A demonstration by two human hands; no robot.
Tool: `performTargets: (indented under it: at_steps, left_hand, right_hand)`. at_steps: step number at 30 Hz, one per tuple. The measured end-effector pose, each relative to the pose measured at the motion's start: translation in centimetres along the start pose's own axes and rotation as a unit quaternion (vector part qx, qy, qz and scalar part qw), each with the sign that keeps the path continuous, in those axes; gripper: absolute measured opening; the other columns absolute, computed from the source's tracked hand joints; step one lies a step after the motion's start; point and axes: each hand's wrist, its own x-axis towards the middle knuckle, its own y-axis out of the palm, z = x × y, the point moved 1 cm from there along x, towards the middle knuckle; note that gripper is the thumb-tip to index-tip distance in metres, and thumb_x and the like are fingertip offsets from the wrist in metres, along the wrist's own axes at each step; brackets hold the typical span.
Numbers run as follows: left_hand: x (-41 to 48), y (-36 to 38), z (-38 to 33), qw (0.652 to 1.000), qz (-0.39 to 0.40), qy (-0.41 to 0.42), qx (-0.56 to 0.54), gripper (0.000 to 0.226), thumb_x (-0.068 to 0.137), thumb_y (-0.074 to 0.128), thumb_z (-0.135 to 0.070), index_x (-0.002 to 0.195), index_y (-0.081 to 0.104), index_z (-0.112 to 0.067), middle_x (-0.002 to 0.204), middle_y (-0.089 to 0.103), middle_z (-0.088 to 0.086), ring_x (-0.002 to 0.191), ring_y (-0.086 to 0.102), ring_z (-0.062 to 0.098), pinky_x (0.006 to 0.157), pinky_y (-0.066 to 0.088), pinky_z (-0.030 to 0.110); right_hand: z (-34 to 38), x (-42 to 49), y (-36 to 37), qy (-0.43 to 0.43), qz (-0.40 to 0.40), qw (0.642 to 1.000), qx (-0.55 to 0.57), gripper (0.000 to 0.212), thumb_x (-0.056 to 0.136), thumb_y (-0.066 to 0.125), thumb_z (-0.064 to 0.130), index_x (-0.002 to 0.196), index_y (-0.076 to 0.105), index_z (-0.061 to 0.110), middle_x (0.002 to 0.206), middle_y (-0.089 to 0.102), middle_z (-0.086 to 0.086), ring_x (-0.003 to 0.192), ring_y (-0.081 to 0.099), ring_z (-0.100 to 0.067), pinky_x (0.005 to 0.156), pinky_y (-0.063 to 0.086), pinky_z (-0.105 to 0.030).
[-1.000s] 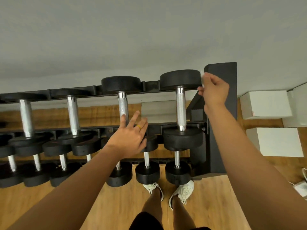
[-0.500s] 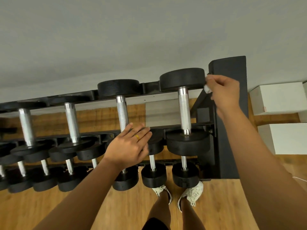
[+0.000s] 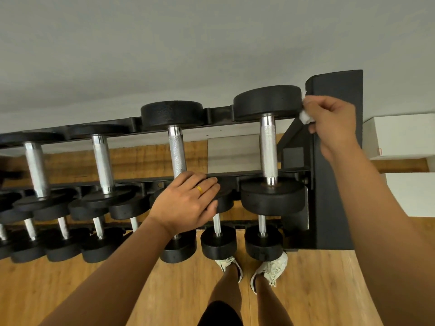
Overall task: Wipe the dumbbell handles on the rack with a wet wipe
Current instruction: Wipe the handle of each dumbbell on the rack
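A black rack [image 3: 334,161] holds two rows of black dumbbells with silver knurled handles. My right hand [image 3: 329,123] pinches a crumpled white wet wipe [image 3: 304,116] against the right edge of the far head of the rightmost top dumbbell [image 3: 268,102]. That dumbbell's handle [image 3: 268,149] is bare. My left hand [image 3: 186,203], with a gold ring, rests flat on the near head of the second dumbbell, just below its handle [image 3: 177,151]; the head is mostly hidden under the hand.
More top-row dumbbells [image 3: 102,161] run off to the left, and smaller ones [image 3: 217,241] sit on the lower row. White boxes [image 3: 400,137] stand right of the rack. My feet in pale shoes [image 3: 270,269] stand on the wood floor under the rack's front.
My left hand came down from mid-air onto the near head of the second dumbbell. My right hand with the wipe stayed by the far head of the rightmost dumbbell.
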Motion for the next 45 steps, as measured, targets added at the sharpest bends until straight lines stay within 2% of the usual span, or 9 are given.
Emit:
performTargets:
  at_steps: [5, 10, 15, 21, 25, 30, 38, 41, 45]
  left_hand:
    - [-0.3, 0.2, 0.0, 1.0, 0.005, -0.001, 0.01, 0.043, 0.107, 0.043, -0.036, 0.109, 0.078, -0.011, 0.11, 0.076, 0.007, 0.106, 0.068, 0.028, 0.097, 0.051, 0.045]
    - [-0.3, 0.3, 0.1, 1.0, -0.011, 0.003, 0.007, 0.042, 0.105, 0.045, -0.036, 0.107, 0.079, -0.011, 0.11, 0.077, 0.007, 0.106, 0.069, 0.028, 0.097, 0.052, 0.043]
    - [-0.3, 0.6, 0.0, 1.0, -0.008, -0.002, 0.003, 0.043, 0.105, 0.045, -0.036, 0.108, 0.079, -0.011, 0.111, 0.077, 0.007, 0.106, 0.069, 0.028, 0.097, 0.052, 0.043]
    - [-0.3, 0.4, 0.0, 1.0, -0.023, -0.001, -0.006, 0.042, 0.106, 0.044, -0.035, 0.115, 0.077, -0.011, 0.117, 0.075, 0.008, 0.107, 0.069, 0.028, 0.095, 0.055, 0.043]
    - [-0.3, 0.5, 0.0, 1.0, -0.022, -0.009, -0.008, 0.042, 0.105, 0.045, -0.035, 0.116, 0.077, -0.01, 0.117, 0.075, 0.008, 0.108, 0.069, 0.028, 0.095, 0.055, 0.044]
    - [-0.3, 0.5, -0.1, 0.999, -0.028, -0.009, -0.012, 0.041, 0.105, 0.046, -0.034, 0.113, 0.078, -0.01, 0.115, 0.076, 0.008, 0.106, 0.069, 0.028, 0.094, 0.055, 0.043]
    - [-0.4, 0.6, -0.1, 0.999, -0.029, -0.017, -0.009, 0.04, 0.103, 0.048, -0.034, 0.118, 0.076, -0.009, 0.119, 0.074, 0.009, 0.109, 0.068, 0.028, 0.096, 0.054, 0.043]
    - [-0.3, 0.6, -0.1, 0.999, -0.03, -0.021, -0.014, 0.04, 0.103, 0.048, -0.034, 0.118, 0.076, -0.009, 0.119, 0.074, 0.009, 0.109, 0.069, 0.028, 0.094, 0.055, 0.044]
    - [-0.4, 0.7, -0.1, 0.999, -0.032, -0.021, -0.016, 0.041, 0.103, 0.047, -0.035, 0.117, 0.076, -0.009, 0.119, 0.074, 0.008, 0.108, 0.068, 0.027, 0.093, 0.055, 0.044]
  right_hand:
    - [0.3, 0.9, 1.4, 0.001, -0.03, 1.0, -0.007, 0.016, 0.095, 0.064, 0.011, 0.088, 0.074, 0.022, 0.085, 0.071, 0.004, 0.079, 0.065, -0.002, 0.09, 0.054, -0.027]
    - [-0.2, -0.9, 0.4, 0.001, -0.017, 1.0, -0.007, 0.018, 0.094, 0.067, 0.012, 0.086, 0.073, 0.027, 0.084, 0.072, 0.007, 0.086, 0.068, -0.005, 0.102, 0.053, -0.036]
    - [1.1, 0.6, 1.2, -0.032, -0.033, 0.999, -0.011, 0.016, 0.095, 0.066, 0.015, 0.083, 0.073, 0.024, 0.079, 0.07, 0.004, 0.079, 0.066, -0.008, 0.094, 0.056, -0.034]
    - [1.2, -2.5, 1.0, -0.106, -0.054, 0.991, -0.055, 0.011, 0.094, 0.068, 0.018, 0.091, 0.073, 0.028, 0.085, 0.071, 0.008, 0.083, 0.067, -0.004, 0.079, 0.052, -0.014]
    - [2.2, -0.3, 1.8, -0.108, -0.082, 0.99, -0.049, 0.007, 0.093, 0.069, 0.02, 0.09, 0.073, 0.025, 0.079, 0.068, 0.01, 0.075, 0.062, 0.001, 0.079, 0.052, -0.016]
    - [1.6, -3.3, 1.5, -0.16, -0.058, 0.979, -0.114, 0.008, 0.093, 0.068, 0.025, 0.099, 0.074, 0.023, 0.093, 0.073, 0.002, 0.086, 0.068, -0.007, 0.079, 0.053, -0.018]
    - [2.6, -2.0, 2.1, -0.188, -0.07, 0.973, -0.115, 0.009, 0.092, 0.068, 0.023, 0.099, 0.073, 0.02, 0.093, 0.07, 0.004, 0.087, 0.066, -0.005, 0.084, 0.055, -0.024]
    - [2.1, -3.5, 1.9, -0.217, -0.055, 0.962, -0.154, 0.008, 0.093, 0.069, 0.024, 0.1, 0.07, 0.027, 0.1, 0.067, -0.001, 0.092, 0.064, -0.009, 0.085, 0.052, -0.021]
    - [3.8, -2.1, 2.2, -0.276, -0.021, 0.944, -0.182, 0.008, 0.092, 0.07, 0.022, 0.099, 0.073, 0.02, 0.099, 0.067, 0.0, 0.091, 0.06, -0.003, 0.084, 0.047, -0.016]
